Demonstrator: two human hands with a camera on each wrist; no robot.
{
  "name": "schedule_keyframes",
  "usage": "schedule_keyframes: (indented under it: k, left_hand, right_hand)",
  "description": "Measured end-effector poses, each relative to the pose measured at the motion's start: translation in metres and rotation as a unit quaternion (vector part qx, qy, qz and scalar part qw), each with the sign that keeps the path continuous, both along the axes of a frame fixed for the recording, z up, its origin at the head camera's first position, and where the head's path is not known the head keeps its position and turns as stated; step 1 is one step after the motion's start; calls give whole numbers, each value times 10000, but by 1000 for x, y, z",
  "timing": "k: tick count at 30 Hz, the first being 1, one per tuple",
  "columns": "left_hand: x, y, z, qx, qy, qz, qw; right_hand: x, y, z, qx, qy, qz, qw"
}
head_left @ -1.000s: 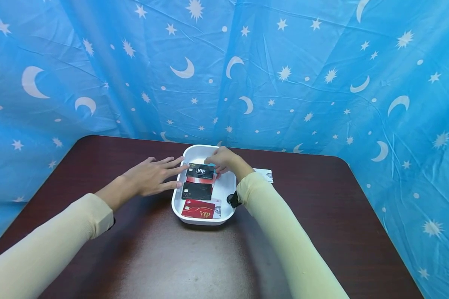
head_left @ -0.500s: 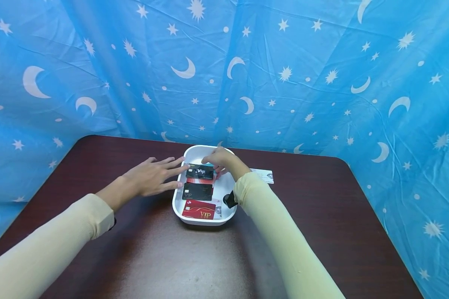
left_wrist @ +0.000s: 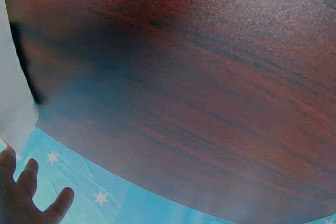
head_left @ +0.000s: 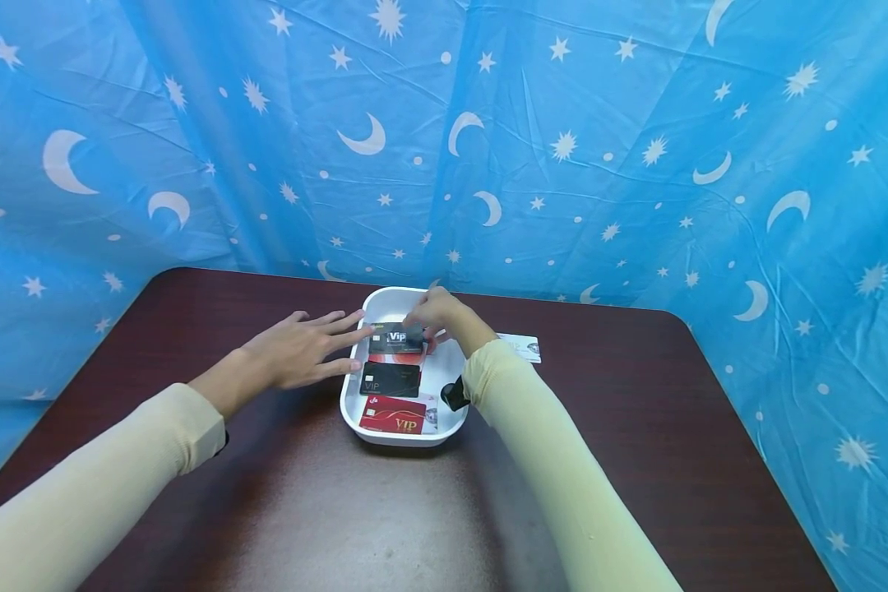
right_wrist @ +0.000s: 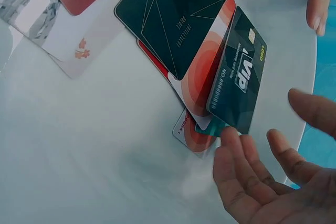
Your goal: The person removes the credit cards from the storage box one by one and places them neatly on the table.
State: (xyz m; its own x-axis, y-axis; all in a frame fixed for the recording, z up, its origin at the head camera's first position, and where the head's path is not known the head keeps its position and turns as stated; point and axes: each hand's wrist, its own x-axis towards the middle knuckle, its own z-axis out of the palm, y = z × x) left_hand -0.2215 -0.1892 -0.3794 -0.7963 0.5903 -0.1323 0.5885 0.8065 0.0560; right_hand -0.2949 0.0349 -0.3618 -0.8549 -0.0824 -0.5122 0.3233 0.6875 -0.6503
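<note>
In the head view, a white tray (head_left: 440, 432) holds several overlapping plastic cards. My left hand (head_left: 299, 349) has its fingers spread, with the fingertips at the tray's left rim beside the cards. My right hand (head_left: 438, 314) reaches into the far right of the tray. In the right wrist view its fingertips (right_wrist: 228, 136) meet the end of a dark green Vip card (right_wrist: 239, 72), while the thumb stands apart from it. Under that card lie a red-and-white card (right_wrist: 197, 90) and a sliver of a teal card (right_wrist: 212, 127). A plain black VIP card (head_left: 390, 379) lies nearer.
A red VIP card (head_left: 392, 414) covers part of a white card (head_left: 431, 413) at the tray's near end. Another white card (head_left: 521, 346) lies on the dark wooden table (head_left: 599, 395), right of the tray. A blue star-patterned curtain (head_left: 414, 164) hangs behind.
The Vip card at my right fingertips now looks paler with glare, and the teal edge behind it no longer shows in the head view. My left hand stays still.
</note>
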Motion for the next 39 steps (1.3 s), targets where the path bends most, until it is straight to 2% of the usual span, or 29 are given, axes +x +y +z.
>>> schedule_keyframes:
  k: [6, 17, 24, 29, 39]
  left_hand:
    - [0, 1, 0, -34, 19, 0, 10000]
    - [0, 1, -1, 24, -1, -4, 10000]
    - [-1, 1, 0, -2, -12, 17, 10000]
    - [0, 2, 2, -75, -23, 22, 10000]
    - [0, 3, 4, -143, -54, 7, 9999]
  right_hand:
    - [0, -1, 2, -102, 197, -218, 9995]
    - [1, -6, 4, 122, 640, -86, 9978]
    - [2, -8, 6, -35, 611, -66, 9981]
    - [4, -6, 7, -94, 663, 103, 9977]
    - [4, 9, 27, -198, 1043, 275, 9940]
